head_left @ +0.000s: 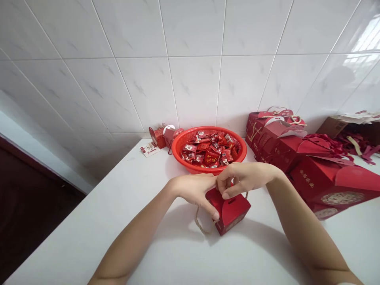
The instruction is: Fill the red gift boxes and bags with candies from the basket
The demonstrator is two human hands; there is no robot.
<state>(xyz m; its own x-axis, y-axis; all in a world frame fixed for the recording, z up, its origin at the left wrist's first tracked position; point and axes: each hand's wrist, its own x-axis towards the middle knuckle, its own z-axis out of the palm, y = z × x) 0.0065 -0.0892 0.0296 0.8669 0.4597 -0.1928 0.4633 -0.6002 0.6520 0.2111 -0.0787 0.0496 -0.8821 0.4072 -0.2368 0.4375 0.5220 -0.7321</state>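
Red carton (233, 225) is set on the tabletop (142, 241), just in front of the candy basket (177, 147). Held by left hand (194, 188) at its left, likely for steadiness, leaving top flaps (238, 206) reachable. Right hand (247, 177) curled over them; pinch can't be confirmed.

Here's the bare, slim left forearm (135, 235), slanting up from the lower left to a bent left wrist (174, 187); the left hand (196, 188) lies back uppermost, thumb stretched out and angled down to the right. Across from it, the bare right forearm (304, 221) leans inward, right wrist (274, 176) flexed, right hand (245, 177) arched, fingers curled down, thumb pointing left close by them. Right up close, these two, the left fingers partly hidden!
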